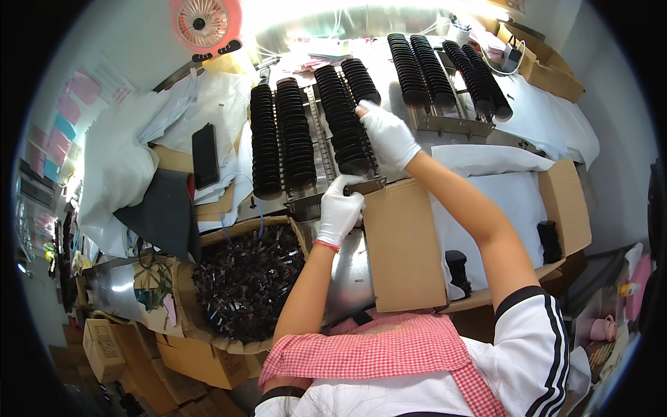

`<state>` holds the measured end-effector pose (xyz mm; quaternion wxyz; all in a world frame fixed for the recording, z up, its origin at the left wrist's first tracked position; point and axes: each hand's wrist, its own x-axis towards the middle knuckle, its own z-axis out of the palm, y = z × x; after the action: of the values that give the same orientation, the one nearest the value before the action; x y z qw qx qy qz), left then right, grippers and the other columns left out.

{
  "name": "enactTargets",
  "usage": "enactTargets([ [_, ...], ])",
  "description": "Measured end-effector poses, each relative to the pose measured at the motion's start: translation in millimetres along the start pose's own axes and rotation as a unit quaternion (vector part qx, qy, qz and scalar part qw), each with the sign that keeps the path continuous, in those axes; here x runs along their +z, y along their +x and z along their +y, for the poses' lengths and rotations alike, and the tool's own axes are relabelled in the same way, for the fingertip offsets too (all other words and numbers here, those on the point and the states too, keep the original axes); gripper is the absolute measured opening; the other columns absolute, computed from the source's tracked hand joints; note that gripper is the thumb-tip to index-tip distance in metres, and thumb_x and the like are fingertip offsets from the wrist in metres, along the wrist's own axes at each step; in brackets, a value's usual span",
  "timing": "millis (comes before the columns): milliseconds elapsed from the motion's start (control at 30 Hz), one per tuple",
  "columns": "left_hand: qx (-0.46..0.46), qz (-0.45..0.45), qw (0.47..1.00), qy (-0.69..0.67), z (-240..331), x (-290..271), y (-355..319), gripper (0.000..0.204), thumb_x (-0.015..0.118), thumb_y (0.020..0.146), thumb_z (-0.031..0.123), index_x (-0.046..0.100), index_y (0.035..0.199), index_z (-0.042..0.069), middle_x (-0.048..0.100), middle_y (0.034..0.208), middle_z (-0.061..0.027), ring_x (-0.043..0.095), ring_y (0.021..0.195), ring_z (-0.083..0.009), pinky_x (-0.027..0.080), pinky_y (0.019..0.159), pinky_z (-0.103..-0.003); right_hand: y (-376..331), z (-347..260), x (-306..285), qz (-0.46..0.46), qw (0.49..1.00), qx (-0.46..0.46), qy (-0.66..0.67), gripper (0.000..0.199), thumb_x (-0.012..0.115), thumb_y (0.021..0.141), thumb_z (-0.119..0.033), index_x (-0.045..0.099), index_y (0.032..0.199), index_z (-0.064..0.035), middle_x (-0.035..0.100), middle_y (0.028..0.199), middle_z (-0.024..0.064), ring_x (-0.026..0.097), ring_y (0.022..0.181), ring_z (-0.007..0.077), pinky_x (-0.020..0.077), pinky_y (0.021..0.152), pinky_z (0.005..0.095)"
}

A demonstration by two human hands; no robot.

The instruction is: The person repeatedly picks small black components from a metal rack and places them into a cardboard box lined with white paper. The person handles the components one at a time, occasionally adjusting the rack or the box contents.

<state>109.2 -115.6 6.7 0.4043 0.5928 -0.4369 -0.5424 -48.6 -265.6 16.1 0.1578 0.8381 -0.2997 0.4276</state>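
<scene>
From the left rack [319,132], discs [299,139] on it: fan [199,24] past 10 o'clock, phone [205,156] near 9, pieces [243,285] in a box [301,238] at 7, open carton [403,243] at 4, right rack [451,125] between 2 and 3, small carton [556,80] beyond that.

Left gloved fingers [340,186] touch the metal rack [373,185].

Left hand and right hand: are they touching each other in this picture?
Apart. The head view shows part of the metal rack in the gap between the left hand and the right hand.
</scene>
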Motion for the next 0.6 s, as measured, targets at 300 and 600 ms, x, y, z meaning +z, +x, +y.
enactTargets([
  [300,-0.044,-0.16,0.801,-0.575,32,20,-35,0.046,0.05,0.1,0.052,0.049,0.136,0.022,0.058,0.127,-0.0024,0.058,0.117,-0.0167,0.053,0.094,-0.041,5,-84,-102,-0.159,0.968,-0.04,0.192,0.04,0.072,0.078,-0.021,0.068,0.114,-0.0035,0.068,0.117,0.0163,0.065,0.103,0.035,0.053,0.089,0.0413],
  [600,0.133,0.081,0.98,-0.123,5,31,-8,0.003,0.063,0.094,0.013,0.062,0.096,0.011,0.058,0.072,0.0021,0.053,0.058,-0.0049,0.042,0.047,-0.021,22,45,4,-0.095,0.882,0.383,0.258,0.078,0.078,0.082,-0.025,0.042,0.144,0.0045,0.046,0.144,0.024,0.044,0.136,0.0304,0.0354,0.113,0.0366],
])
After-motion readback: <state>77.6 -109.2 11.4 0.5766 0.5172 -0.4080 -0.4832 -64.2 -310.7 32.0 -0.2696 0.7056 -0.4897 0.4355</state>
